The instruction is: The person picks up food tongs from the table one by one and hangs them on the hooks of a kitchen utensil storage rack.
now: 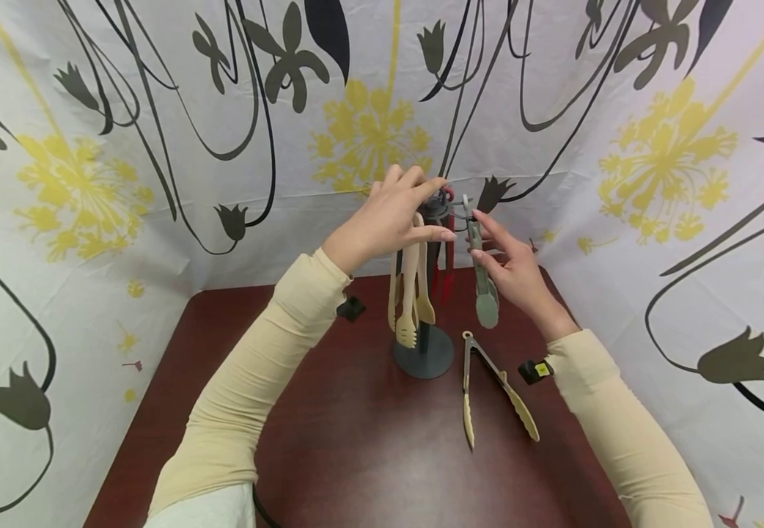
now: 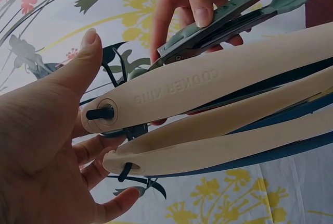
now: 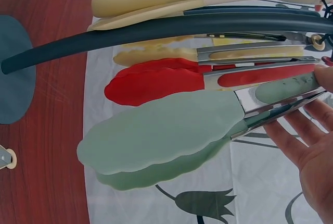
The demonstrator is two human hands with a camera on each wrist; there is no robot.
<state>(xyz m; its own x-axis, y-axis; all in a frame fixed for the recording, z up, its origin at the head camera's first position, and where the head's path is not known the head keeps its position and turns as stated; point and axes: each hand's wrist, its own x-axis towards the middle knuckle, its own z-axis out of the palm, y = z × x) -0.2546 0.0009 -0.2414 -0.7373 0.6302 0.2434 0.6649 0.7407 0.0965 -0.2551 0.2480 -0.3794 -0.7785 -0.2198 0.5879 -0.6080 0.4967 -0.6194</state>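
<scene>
A rotating utensil stand (image 1: 438, 362) with a dark round base stands on the table, utensils hanging from hooks at its top. My left hand (image 1: 388, 216) is at the top of the stand, thumb spread away and fingers reaching behind the hooks. Close to it hang beige utensils, among them a slotted one (image 1: 406, 334) and a spoon (image 3: 140, 1). To the right, my right hand (image 1: 517, 271) pinches light green tongs (image 3: 161, 130) by the handle, their scalloped heads pointing down. The ring end of these tongs is up by a hook of the stand.
Red tongs (image 3: 156, 83) and beige-tipped tongs (image 3: 156, 56) hang on the stand's far side. Another pair of beige-tipped tongs (image 1: 517, 403) lies spread on the dark red table (image 1: 355, 440), right of the base. Patterned white cloth (image 1: 177, 147) surrounds the table behind and at both sides.
</scene>
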